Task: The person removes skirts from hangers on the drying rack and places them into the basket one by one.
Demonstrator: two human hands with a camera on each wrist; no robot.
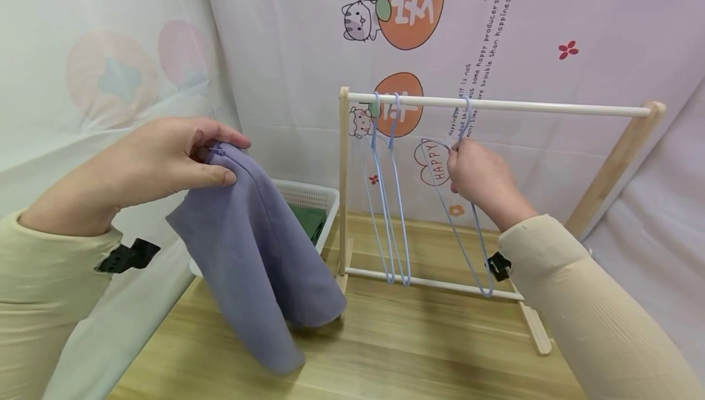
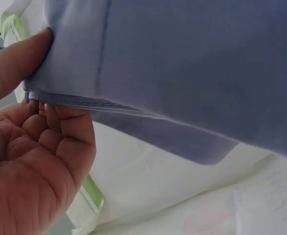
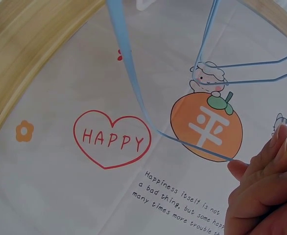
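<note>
A blue-purple garment [image 1: 242,222] hangs from my left hand [image 1: 149,170], pinched at its top edge between thumb and fingers. The lower part falls in two broad folds over the table; whether it is a skirt or trousers I cannot tell. In the left wrist view, the garment [image 2: 182,63] shows a stitched seam and a narrow opening along its edge. My right hand [image 1: 484,177] grips a light blue wire hanger [image 1: 448,216] just below its hook, which is at the top rail [image 1: 529,106]. The hanger [image 3: 133,88] also crosses the right wrist view.
More blue hangers [image 1: 393,204] hang near the left post [image 1: 344,174] of the wood-and-white rack. Behind the garment stands a white basket [image 1: 330,204] holding dark green cloth [image 1: 305,222]. A wooden table [image 1: 407,345] lies below, with printed white curtains [image 1: 286,70] behind.
</note>
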